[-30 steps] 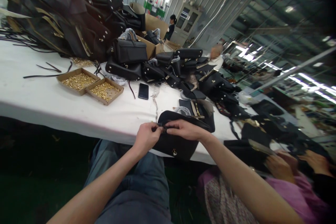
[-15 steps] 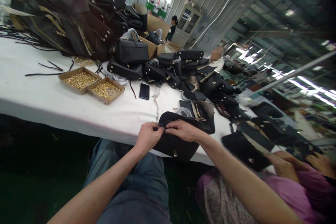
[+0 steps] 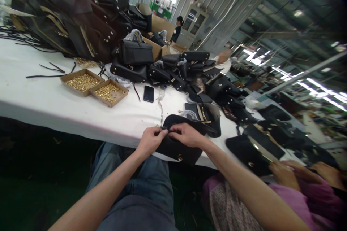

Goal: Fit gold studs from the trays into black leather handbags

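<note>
A black handbag [image 3: 187,153] with a gold clasp on its front leans at the table's front edge, its flap raised behind my hands. At its left upper corner, my left hand [image 3: 150,140] is closed in a pinch on a small dark part of the bag. Right beside it, my right hand [image 3: 187,135] also has thumb and fingers closed on that corner. My fingers hide the exact part between them. The bag's open compartment shows gold zip trim and clear plastic wrap beyond my right hand.
Two cardboard trays [image 3: 93,92] of small gold fittings sit left, near a black phone [image 3: 148,94]. Finished black bags [image 3: 137,52] and dark leather pieces [image 3: 67,14] pile up behind. At right, a co-worker's hands [image 3: 284,175] work on another black bag [image 3: 244,151].
My hands shift very slightly left and stay at the same corner of the handbag. The co-worker's bag and hands at right have moved a little left.
</note>
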The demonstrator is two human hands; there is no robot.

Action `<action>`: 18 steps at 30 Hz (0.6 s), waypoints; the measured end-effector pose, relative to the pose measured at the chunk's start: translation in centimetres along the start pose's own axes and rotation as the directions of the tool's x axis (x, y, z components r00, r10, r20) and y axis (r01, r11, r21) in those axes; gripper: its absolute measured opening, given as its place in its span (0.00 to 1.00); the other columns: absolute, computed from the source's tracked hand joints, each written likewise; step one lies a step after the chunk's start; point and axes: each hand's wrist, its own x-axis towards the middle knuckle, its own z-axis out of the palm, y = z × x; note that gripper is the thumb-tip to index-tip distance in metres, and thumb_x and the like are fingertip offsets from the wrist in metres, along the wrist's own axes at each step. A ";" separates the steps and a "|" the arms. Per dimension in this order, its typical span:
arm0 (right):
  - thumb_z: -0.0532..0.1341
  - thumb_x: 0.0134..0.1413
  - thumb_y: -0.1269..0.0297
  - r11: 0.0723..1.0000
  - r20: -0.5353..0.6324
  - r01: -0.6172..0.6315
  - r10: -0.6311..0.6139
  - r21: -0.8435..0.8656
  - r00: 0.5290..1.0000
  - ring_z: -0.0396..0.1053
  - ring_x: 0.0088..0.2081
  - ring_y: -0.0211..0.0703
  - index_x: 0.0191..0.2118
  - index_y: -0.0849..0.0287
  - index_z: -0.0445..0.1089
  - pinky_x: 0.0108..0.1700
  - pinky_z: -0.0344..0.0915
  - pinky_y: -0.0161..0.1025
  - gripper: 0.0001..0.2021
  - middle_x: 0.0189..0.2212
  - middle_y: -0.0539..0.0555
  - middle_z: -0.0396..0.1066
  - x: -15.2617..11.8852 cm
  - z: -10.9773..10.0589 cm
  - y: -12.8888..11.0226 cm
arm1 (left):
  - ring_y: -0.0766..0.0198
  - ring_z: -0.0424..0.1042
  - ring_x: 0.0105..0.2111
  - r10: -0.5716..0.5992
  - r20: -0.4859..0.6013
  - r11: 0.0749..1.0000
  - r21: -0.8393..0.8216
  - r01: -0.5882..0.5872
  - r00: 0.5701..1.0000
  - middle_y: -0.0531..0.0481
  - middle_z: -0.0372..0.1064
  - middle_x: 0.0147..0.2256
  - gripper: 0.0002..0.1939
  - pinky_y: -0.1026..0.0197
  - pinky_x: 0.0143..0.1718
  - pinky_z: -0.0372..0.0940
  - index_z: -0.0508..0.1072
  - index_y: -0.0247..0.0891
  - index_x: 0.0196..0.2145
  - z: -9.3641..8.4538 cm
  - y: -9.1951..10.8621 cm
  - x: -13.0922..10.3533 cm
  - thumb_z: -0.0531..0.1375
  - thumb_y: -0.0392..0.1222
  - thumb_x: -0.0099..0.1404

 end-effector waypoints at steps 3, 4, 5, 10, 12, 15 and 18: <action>0.64 0.70 0.56 0.998 -0.025 0.036 -0.037 -0.055 0.999 0.70 0.32 0.44 0.37 0.57 0.79 0.35 0.60 0.41 0.12 0.31 0.50 0.78 -0.1 0.1 -0.5 | 0.63 0.66 0.28 -0.021 0.014 0.999 0.025 0.021 1.000 0.51 0.69 0.24 0.27 0.60 0.30 0.54 0.77 0.36 0.26 -0.1 1.0 -0.3 0.59 0.60 0.73; 0.63 0.70 0.56 0.997 -0.026 0.047 -0.049 -0.066 0.998 0.71 0.33 0.44 0.38 0.56 0.79 0.36 0.60 0.41 0.12 0.32 0.50 0.78 -0.1 0.2 -0.6 | 0.62 0.66 0.28 -0.036 0.022 0.998 0.044 0.035 0.999 0.51 0.70 0.24 0.26 0.60 0.30 0.54 0.78 0.36 0.26 -0.1 1.3 -0.3 0.60 0.59 0.73; 0.63 0.71 0.57 0.996 -0.024 0.053 -0.055 -0.073 0.998 0.72 0.34 0.45 0.39 0.56 0.79 0.37 0.61 0.41 0.11 0.33 0.50 0.79 -0.2 0.2 -0.7 | 0.62 0.68 0.29 -0.048 0.033 0.996 0.072 0.045 0.998 0.51 0.72 0.25 0.23 0.60 0.31 0.55 0.79 0.36 0.27 -0.1 1.7 -0.3 0.61 0.56 0.72; 0.62 0.71 0.62 0.986 0.024 0.082 -0.080 -0.146 0.997 0.75 0.40 0.48 0.42 0.56 0.79 0.42 0.64 0.42 0.08 0.38 0.53 0.81 -0.7 0.6 -0.5 | 0.59 0.70 0.28 -0.064 0.031 0.932 0.358 0.049 0.997 0.48 0.72 0.24 0.12 0.59 0.30 0.55 0.78 0.37 0.24 0.2 3.3 -0.4 0.61 0.43 0.63; 0.61 0.71 0.63 0.975 0.023 0.094 -0.091 -0.200 0.996 0.75 0.44 0.50 0.44 0.56 0.79 0.46 0.65 0.43 0.08 0.41 0.55 0.81 -0.9 0.8 -0.3 | 0.57 0.71 0.28 -0.084 0.032 0.859 0.510 0.056 0.996 0.45 0.74 0.25 0.11 0.58 0.29 0.54 0.79 0.38 0.25 0.3 4.1 -0.6 0.62 0.43 0.62; 0.61 0.72 0.62 0.969 0.024 0.095 -0.092 -0.229 0.995 0.76 0.48 0.52 0.47 0.55 0.79 0.51 0.67 0.44 0.09 0.45 0.56 0.81 -1.3 1.0 0.1 | 0.53 0.75 0.32 -0.080 0.047 0.718 0.695 0.025 0.996 0.40 0.79 0.30 0.12 0.57 0.31 0.56 0.82 0.40 0.28 0.4 5.0 -0.8 0.60 0.44 0.63; 0.62 0.73 0.59 0.974 0.029 0.099 -0.096 -0.202 0.995 0.76 0.50 0.53 0.49 0.54 0.80 0.52 0.69 0.45 0.10 0.47 0.56 0.82 -1.5 1.0 0.2 | 0.51 0.78 0.34 -0.073 0.078 0.648 0.761 -0.012 0.994 0.38 0.80 0.33 0.14 0.57 0.32 0.57 0.84 0.40 0.31 0.4 5.3 -0.8 0.58 0.43 0.65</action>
